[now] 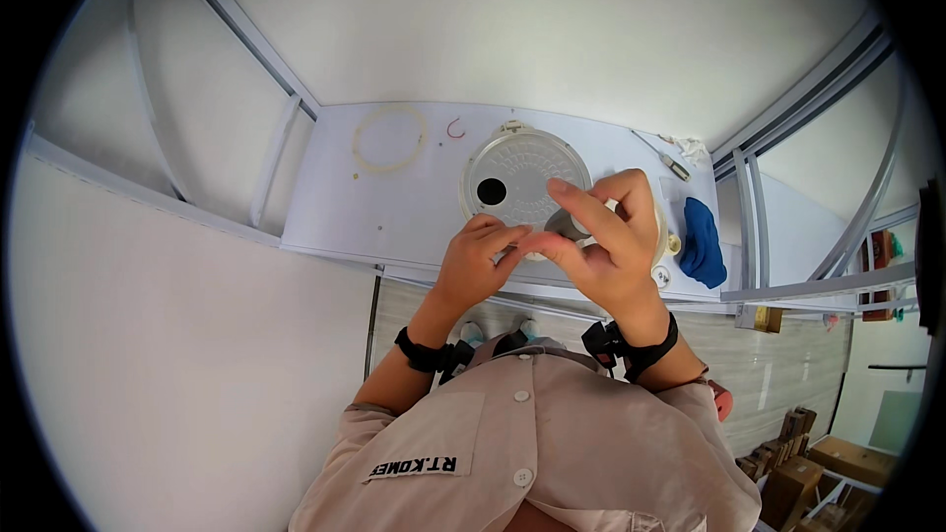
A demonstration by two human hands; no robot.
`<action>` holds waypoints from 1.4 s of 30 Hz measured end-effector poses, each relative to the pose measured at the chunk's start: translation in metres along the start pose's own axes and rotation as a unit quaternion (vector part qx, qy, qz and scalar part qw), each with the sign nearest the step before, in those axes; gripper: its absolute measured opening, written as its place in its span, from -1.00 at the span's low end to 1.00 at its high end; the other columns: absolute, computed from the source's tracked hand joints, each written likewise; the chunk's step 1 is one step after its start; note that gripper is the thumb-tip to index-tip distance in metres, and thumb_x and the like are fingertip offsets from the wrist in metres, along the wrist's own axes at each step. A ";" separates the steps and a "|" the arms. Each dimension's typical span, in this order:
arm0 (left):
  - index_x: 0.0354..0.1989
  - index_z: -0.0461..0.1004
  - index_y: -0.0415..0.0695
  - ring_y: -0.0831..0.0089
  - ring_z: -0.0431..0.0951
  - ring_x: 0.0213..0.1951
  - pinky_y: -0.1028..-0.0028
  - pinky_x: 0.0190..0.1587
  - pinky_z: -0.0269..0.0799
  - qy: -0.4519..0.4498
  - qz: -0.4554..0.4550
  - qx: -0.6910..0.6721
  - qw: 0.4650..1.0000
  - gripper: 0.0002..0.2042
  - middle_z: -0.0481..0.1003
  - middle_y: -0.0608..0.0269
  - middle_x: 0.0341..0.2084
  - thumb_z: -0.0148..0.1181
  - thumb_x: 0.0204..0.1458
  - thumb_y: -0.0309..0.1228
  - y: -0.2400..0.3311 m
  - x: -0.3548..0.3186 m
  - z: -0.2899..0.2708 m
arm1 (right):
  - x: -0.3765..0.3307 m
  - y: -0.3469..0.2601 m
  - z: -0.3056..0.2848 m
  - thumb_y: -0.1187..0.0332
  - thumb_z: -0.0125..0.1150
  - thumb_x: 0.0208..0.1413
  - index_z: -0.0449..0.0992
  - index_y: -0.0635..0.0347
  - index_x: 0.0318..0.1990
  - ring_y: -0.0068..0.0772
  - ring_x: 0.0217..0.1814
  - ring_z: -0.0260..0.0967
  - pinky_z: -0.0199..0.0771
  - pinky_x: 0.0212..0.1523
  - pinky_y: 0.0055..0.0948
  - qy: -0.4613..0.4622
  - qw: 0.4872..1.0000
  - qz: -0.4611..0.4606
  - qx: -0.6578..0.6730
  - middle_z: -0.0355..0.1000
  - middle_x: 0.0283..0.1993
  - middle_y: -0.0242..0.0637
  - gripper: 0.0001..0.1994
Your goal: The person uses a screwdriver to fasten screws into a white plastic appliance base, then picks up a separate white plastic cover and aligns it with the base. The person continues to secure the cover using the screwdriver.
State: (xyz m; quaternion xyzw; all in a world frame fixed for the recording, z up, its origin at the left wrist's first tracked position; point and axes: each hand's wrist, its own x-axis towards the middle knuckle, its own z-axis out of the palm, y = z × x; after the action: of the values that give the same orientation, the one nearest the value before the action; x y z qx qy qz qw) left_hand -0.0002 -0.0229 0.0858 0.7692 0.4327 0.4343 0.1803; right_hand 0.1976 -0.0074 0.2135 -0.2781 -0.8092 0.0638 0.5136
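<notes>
My left hand (478, 261) and my right hand (603, 236) meet over the near edge of a white table (394, 212). Between their fingertips is a small grey part (566, 225); the right hand's fingers wrap it and the left hand pinches at its side. Just behind the hands lies a round silvery ribbed lid (520, 172) with a dark hole near its left. A second round pale part (662, 236) peeks out from behind the right hand.
A pale rubber ring (390, 139) and a small red hook (454, 128) lie at the table's far left. A blue cloth (702, 239), a screwdriver (662, 157) and a crumpled white wipe (693, 148) lie at the right. Cardboard boxes (808, 478) stand on the floor at lower right.
</notes>
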 end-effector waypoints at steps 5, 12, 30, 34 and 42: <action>-0.04 0.65 -0.10 0.24 0.59 -0.20 0.31 -0.11 0.54 0.004 -0.013 0.006 1.000 -0.66 0.70 0.31 -0.30 0.46 -0.05 -0.49 0.003 -0.002 -0.003 | 0.017 -0.007 0.001 0.43 0.49 0.01 0.54 0.19 0.27 -0.26 -0.10 0.44 0.49 -0.21 -0.45 -0.024 0.990 0.024 0.141 0.42 -0.08 -0.23 -0.41; -0.06 0.65 -0.10 0.26 0.59 -0.20 0.32 -0.13 0.55 0.001 -0.011 0.013 1.000 -0.67 0.70 0.33 -0.31 0.45 -0.06 -0.49 0.003 -0.002 0.000 | -0.003 -0.001 -0.007 0.45 0.46 0.04 0.48 0.22 0.33 -0.14 0.01 0.50 0.55 -0.08 -0.39 -0.080 0.995 0.055 0.005 0.45 0.07 -0.09 -0.38; -0.15 0.67 -0.08 0.29 0.60 -0.25 0.33 -0.19 0.56 0.026 -0.012 0.028 0.999 -0.73 0.69 0.35 -0.35 0.47 -0.09 -0.48 0.004 -0.002 0.002 | 0.002 -0.003 0.003 0.42 0.51 0.00 0.61 0.12 0.19 -0.27 -0.20 0.48 0.48 -0.30 -0.44 -0.009 1.000 0.013 0.023 0.49 -0.07 -0.21 -0.48; -0.17 0.67 -0.09 0.29 0.61 -0.25 0.33 -0.20 0.57 0.027 -0.015 0.022 0.999 -0.73 0.70 0.35 -0.32 0.48 -0.10 -0.48 0.003 -0.003 0.002 | 0.016 -0.012 0.005 0.51 0.43 0.04 0.58 0.12 0.22 -0.25 -0.16 0.48 0.50 -0.25 -0.44 -0.010 0.985 0.058 0.160 0.49 -0.02 -0.20 -0.49; -0.19 0.66 -0.10 0.28 0.61 -0.25 0.30 -0.22 0.58 0.021 -0.009 0.029 0.999 -0.74 0.69 0.33 -0.33 0.49 -0.11 -0.48 0.002 -0.001 0.003 | 0.004 -0.003 0.000 0.54 0.42 0.05 0.62 0.10 0.17 -0.33 -0.19 0.40 0.48 -0.26 -0.43 -0.051 0.991 0.062 0.105 0.47 0.01 -0.25 -0.54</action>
State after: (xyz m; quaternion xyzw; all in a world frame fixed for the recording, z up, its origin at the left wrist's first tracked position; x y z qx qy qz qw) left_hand 0.0030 -0.0244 0.0850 0.7607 0.4556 0.4364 0.1526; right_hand 0.1950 -0.0079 0.2175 -0.2686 -0.8042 0.1944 0.4932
